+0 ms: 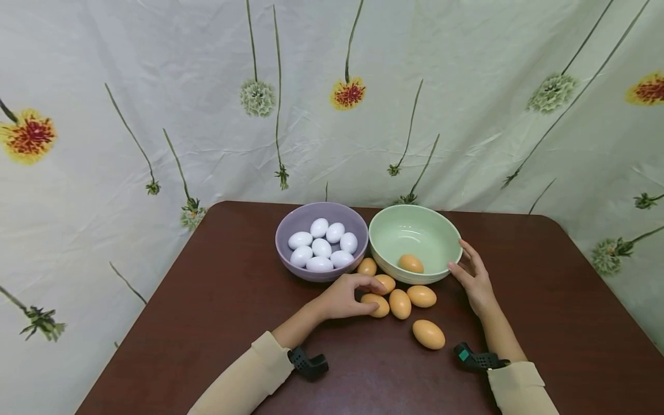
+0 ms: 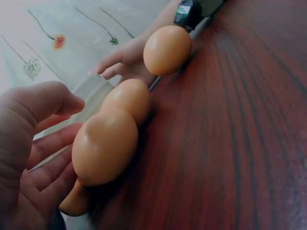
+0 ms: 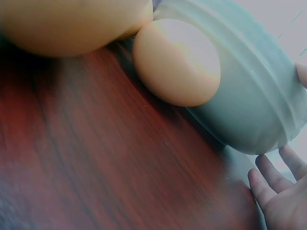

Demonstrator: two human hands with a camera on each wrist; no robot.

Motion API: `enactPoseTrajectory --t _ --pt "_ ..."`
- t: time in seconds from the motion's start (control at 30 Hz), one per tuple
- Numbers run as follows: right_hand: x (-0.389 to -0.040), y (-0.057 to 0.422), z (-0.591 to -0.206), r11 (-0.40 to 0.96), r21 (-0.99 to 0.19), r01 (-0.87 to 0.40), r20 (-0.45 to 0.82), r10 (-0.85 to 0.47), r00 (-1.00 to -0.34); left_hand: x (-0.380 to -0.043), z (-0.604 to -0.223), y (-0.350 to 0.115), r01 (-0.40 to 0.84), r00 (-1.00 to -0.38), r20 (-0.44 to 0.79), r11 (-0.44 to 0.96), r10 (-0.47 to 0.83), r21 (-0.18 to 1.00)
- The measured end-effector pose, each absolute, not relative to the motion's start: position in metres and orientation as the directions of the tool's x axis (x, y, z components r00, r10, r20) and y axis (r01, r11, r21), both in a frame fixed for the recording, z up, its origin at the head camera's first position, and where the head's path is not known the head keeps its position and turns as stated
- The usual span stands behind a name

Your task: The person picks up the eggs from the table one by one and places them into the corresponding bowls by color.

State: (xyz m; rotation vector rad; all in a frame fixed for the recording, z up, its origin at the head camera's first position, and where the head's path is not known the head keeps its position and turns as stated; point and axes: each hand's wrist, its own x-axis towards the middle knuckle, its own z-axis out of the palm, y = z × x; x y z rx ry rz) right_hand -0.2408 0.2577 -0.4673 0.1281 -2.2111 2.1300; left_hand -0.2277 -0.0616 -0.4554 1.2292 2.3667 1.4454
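My left hand (image 1: 346,298) reaches over a group of brown eggs, thumb and fingers spread around one brown egg (image 2: 105,146). In the left wrist view the thumb stands off from that egg and the fingers lie behind it. My right hand (image 1: 474,281) touches the right side of a light green bowl (image 1: 415,233), fingers straight against its outer wall. One brown egg (image 1: 411,263) lies inside the green bowl. Several more brown eggs lie on the table in front of it, one egg (image 1: 429,334) apart and nearer me.
A purple bowl (image 1: 294,222) holding several white eggs (image 1: 321,248) stands left of the green one, their rims close together. Both sit near the back edge of the dark red-brown table (image 1: 218,323). A flower-printed cloth (image 1: 207,115) hangs behind.
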Motion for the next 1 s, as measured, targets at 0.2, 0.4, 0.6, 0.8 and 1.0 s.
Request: enactPoseTrajectory --t 0.2,0.4,0.6,0.8,1.0 --pt "-0.24 0.258 -0.468 0.038 -0.994 -0.104 0.104 -0.009 -0.995 -0.225 -0.46 -0.064 0.585 -0.642 0.279 0.221 0.714 0.78" --pt "-0.24 0.259 -0.467 0.043 -0.993 -0.106 0.106 -0.005 -0.994 -0.223 -0.463 -0.065 0.607 -0.634 0.265 0.255 0.726 0.753" --pt "-0.24 0.258 -0.466 0.031 -0.993 -0.116 0.115 -0.013 -0.993 -0.223 -0.466 -0.067 0.607 -0.631 0.224 0.293 0.743 0.739" --pt "-0.241 0.258 -0.466 0.027 -0.991 -0.13 0.129 -0.022 -0.991 -0.224 -0.468 -0.068 0.6 -0.63 0.204 0.302 0.75 0.741" --pt "-0.241 0.258 -0.467 0.028 -0.992 -0.127 0.126 -0.022 -0.992 -0.224 -0.469 -0.068 0.593 -0.633 0.193 0.31 0.75 0.743"
